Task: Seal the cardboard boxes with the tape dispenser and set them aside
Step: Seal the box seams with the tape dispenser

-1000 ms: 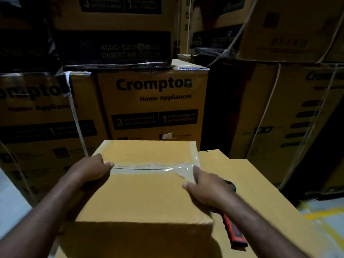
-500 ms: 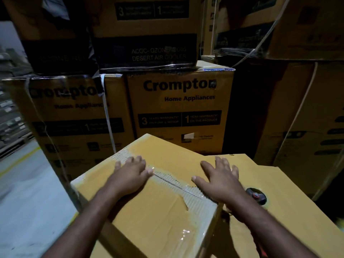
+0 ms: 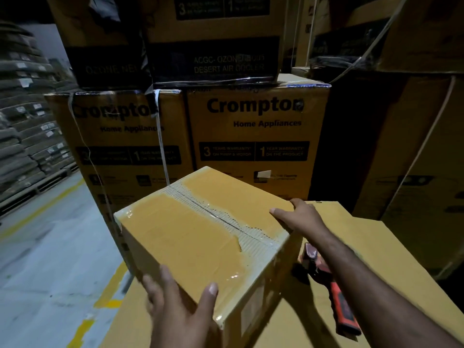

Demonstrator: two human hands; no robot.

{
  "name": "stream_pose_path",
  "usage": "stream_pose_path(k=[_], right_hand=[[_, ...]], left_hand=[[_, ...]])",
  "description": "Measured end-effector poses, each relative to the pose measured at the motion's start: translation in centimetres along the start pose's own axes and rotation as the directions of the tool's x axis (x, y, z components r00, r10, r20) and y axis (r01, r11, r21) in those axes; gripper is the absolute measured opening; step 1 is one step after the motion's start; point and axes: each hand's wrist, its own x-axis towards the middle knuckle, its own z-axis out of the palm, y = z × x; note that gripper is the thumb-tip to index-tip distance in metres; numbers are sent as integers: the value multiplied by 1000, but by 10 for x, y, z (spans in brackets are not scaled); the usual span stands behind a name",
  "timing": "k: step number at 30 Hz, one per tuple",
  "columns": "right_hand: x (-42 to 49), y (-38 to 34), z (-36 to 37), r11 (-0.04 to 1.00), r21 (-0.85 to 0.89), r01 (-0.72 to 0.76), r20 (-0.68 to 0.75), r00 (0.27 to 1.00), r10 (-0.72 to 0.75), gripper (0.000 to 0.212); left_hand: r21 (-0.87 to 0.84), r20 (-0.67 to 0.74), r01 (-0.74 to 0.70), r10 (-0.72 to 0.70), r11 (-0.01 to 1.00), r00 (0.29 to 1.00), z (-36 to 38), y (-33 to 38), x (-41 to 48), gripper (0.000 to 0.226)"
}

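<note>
Stacked Crompton cartons (image 3: 256, 136) were seen behind, and a taped cardboard box (image 3: 200, 237) was held between both hands.
Its near corner was clamped by the left hand (image 3: 178, 315), thumb on top and fingers down the side. The far right corner was gripped by the right hand (image 3: 303, 217). The tape dispenser (image 3: 339, 302) was seen lying on the cardboard sheet (image 3: 356, 222), just under the right forearm.
</note>
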Motion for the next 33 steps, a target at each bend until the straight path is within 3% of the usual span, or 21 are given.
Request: stream_pose_path(k=[1, 3, 9, 12, 16, 19, 21, 24, 27, 30, 33], right_hand=[[-1, -2, -2, 999, 37, 34, 11, 999, -34, 86], [-4, -8, -8, 995, 72, 73, 36, 996, -76, 85], [-24, -7, -43, 982, -89, 169, 40, 985, -166, 71], [-45, 2, -79, 971, 33, 238, 6, 971, -238, 67], [-75, 21, -151, 916, 254, 312, 7, 946, -324, 76], [-96, 46, -198, 920, 246, 305, 33, 946, -323, 120], [-112, 67, -223, 907, 280, 314, 54, 938, -341, 126], [-138, 105, -265, 924, 138, 356, -45, 934, -354, 108], [-165, 149, -309, 954, 76, 291, -194, 942, -273, 78], [-195, 199, -342, 976, 69, 207, -304, 936, -177, 71], [-223, 246, -365, 984, 88, 152, -401, 910, -105, 68]], left_hand=[[-191, 17, 59, -57, 980, 998, 4, -1, -4, 118], [-333, -7, 65, -71, 941, 997, 7, -1, -8, 119], [-394, -144, -180, 133, 901, 981, -14, 13, -4, 68], [-413, -158, -294, 251, 862, 955, -23, 27, -15, 50], [-503, -151, -364, 335, 784, 930, -38, 59, -21, 47], [-565, -71, -393, 432, 725, 899, -29, 89, -22, 39], [-571, -3, -426, 517, 702, 856, -11, 112, -26, 35], [-578, 103, -458, 617, 675, 780, 23, 152, -43, 28], [-608, 212, -432, 661, 666, 720, 65, 188, -64, 23], [-654, 322, -358, 673, 667, 666, 121, 210, -92, 26], [-622, 490, -281, 643, 731, 588, 175, 223, -123, 34]])
